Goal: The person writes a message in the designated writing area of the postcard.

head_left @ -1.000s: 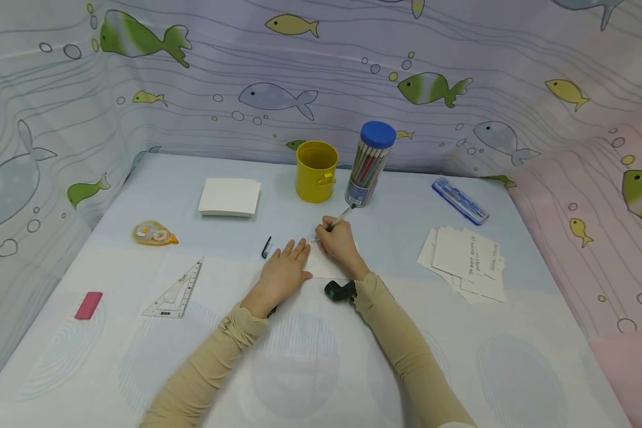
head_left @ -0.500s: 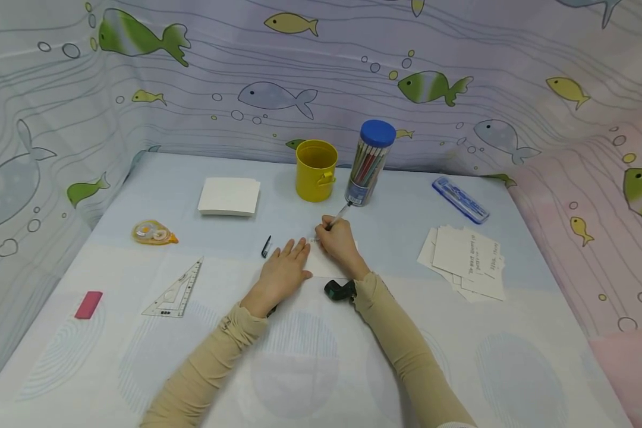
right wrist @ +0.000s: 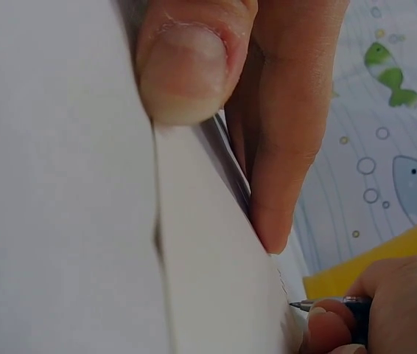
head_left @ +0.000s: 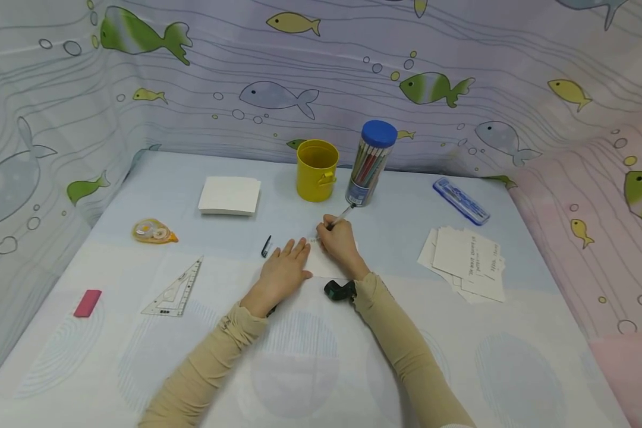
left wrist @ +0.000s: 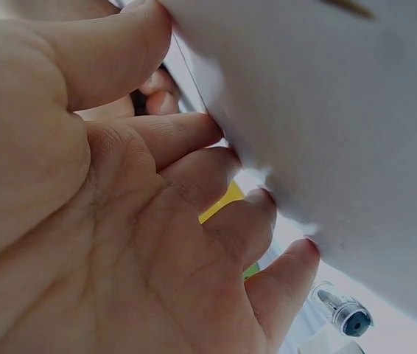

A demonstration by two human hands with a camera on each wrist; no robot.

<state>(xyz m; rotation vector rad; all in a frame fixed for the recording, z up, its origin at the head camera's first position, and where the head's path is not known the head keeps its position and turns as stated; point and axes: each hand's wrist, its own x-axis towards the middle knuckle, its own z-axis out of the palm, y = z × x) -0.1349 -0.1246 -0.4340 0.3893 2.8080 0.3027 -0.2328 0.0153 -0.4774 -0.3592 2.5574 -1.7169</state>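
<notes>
Now your right hand (head_left: 342, 242) pinches a slim pale pen (head_left: 342, 215) over white paper (head_left: 325, 264), spread left hand (head_left: 282, 274) touching — only right-wrist shows the nib (right wrist: 303, 304).

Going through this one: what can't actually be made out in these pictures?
Words on the sheet: too small in the head view, partly covered by the right hand.
Pen: its tip is hidden behind the right hand in the head view.
Words on the loose papers: too small in the head view.
Yellow bucket: its front wall hides the bottom in the head view.
</notes>
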